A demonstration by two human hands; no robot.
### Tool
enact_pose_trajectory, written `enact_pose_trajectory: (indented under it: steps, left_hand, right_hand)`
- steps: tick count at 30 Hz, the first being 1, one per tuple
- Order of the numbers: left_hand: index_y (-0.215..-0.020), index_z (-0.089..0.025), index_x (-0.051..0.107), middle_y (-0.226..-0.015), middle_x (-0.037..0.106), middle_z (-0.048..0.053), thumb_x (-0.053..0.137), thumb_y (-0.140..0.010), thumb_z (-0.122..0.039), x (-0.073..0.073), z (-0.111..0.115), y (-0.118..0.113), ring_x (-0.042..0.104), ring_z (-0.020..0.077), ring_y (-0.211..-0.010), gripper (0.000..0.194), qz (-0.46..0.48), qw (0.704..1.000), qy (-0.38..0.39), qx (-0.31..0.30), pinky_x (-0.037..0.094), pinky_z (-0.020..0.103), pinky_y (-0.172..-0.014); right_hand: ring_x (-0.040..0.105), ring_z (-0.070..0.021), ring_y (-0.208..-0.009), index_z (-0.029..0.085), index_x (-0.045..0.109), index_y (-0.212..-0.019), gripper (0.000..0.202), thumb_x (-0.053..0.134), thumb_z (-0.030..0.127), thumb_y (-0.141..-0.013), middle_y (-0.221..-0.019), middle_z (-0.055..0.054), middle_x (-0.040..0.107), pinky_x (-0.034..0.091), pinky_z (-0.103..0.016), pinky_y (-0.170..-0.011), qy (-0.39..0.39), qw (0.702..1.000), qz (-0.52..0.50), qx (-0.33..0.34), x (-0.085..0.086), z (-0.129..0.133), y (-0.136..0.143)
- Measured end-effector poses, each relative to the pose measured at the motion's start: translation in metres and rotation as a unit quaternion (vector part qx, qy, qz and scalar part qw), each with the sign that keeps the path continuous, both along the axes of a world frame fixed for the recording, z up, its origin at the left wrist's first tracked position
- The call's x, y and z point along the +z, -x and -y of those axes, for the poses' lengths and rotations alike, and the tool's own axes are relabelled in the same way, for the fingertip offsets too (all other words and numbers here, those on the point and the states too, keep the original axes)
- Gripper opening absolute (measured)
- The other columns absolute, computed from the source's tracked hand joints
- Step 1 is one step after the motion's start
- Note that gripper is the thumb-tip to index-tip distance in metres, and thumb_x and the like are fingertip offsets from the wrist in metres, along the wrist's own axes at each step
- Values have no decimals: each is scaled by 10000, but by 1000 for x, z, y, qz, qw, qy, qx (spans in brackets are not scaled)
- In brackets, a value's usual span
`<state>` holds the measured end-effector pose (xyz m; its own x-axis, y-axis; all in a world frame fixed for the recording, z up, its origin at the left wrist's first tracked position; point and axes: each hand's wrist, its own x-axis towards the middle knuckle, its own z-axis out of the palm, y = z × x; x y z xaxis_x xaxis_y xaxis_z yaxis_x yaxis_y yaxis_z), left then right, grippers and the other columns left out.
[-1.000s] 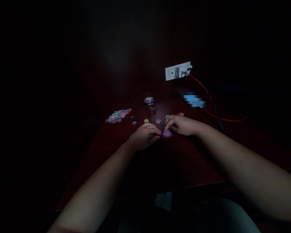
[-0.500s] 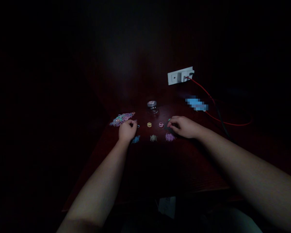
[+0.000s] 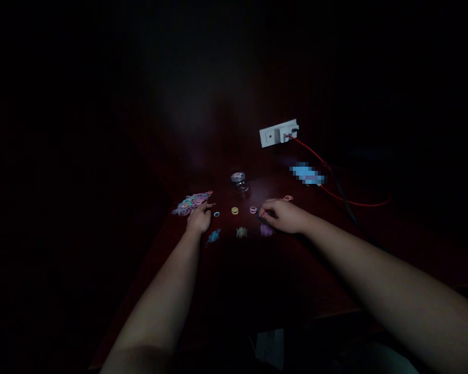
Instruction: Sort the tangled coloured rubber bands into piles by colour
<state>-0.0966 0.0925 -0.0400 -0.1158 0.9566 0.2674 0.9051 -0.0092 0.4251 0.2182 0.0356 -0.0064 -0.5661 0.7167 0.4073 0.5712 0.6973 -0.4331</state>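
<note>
My left hand (image 3: pixel 199 218) is at the near right edge of a mixed pile of small coloured elastic bands (image 3: pixel 191 202), its fingers stretched onto the pile and their tips partly hidden. My right hand (image 3: pixel 283 214) has thumb and fingers pinched together beside the pink bands (image 3: pixel 253 210); anything between the fingertips is too small to make out. In the same row lie a blue band (image 3: pixel 217 214) and yellow bands (image 3: pixel 234 211), with orange-pink bands (image 3: pixel 288 198) behind my right hand. Nearer me are blue (image 3: pixel 213 236), pale (image 3: pixel 241 232) and purple (image 3: pixel 265 229) band clusters.
A clear lidded jar (image 3: pixel 239 182) stands behind the row. At the right, a blurred-out blue object (image 3: pixel 307 174) joins a red cable (image 3: pixel 335 196) leading to a wall socket (image 3: pixel 278 133). A dark cable also crosses there. The surroundings are very dark.
The camera view has shifted, moving the scene slightly down and left. My left hand has drawn left onto the pile, uncovering the blue band. My right hand has moved left, and the orange-pink bands now show.
</note>
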Motion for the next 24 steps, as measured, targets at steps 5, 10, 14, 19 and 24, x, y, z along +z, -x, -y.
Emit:
enact_pose_trajectory:
  steps: [5, 10, 14, 19, 24]
  left_hand:
    - [-1238, -290, 610, -1392, 518, -25, 406, -878, -272, -1, -4, 3, 435, 263, -1316, 414, -33, 999, 31, 0, 330, 444, -1110]
    - [-1230, -283, 618, -1378, 532, -28, 409, -873, -265, -1, -3, 2, 433, 255, -1320, 413, -36, 999, 26, 2, 329, 429, -1114]
    - [-1238, -261, 611, -1375, 537, -13, 409, -863, -239, -2, -3, 3, 448, 234, -1309, 427, -32, 999, 16, -5, 333, 397, -1112]
    - [-1258, -237, 597, -1370, 542, -8, 407, -847, -202, -4, -4, 4, 466, 193, -1295, 454, -22, 1000, 5, -7, 341, 336, -1107]
    - [-1259, -234, 595, -1352, 560, 1, 448, -823, -202, -5, -5, 5, 488, 189, -1275, 461, -11, 1000, 0, -5, 343, 327, -1105]
  right_hand:
    - [575, -145, -758, 158, 670, -836, 153, 523, 202, -834, -829, -55, 653, 406, -252, -712, 4, 1000, -3, 3, -1, -1, 1]
    - [561, -136, -727, 157, 670, -825, 145, 534, 208, -827, -811, -45, 647, 396, -245, -686, 10, 1000, -12, 12, 0, 0, 1]
    - [539, -124, -681, 153, 663, -808, 139, 529, 187, -818, -776, -37, 633, 388, -240, -658, -1, 1000, -28, 4, 1, 0, 0]
    - [548, -131, -700, 152, 656, -801, 142, 520, 185, -823, -781, -41, 637, 395, -248, -675, -6, 1000, -24, 8, -1, -2, 0]
    - [556, -135, -714, 153, 657, -801, 154, 516, 203, -837, -787, -45, 643, 398, -247, -681, -2, 1000, -27, 9, -1, -1, 1]
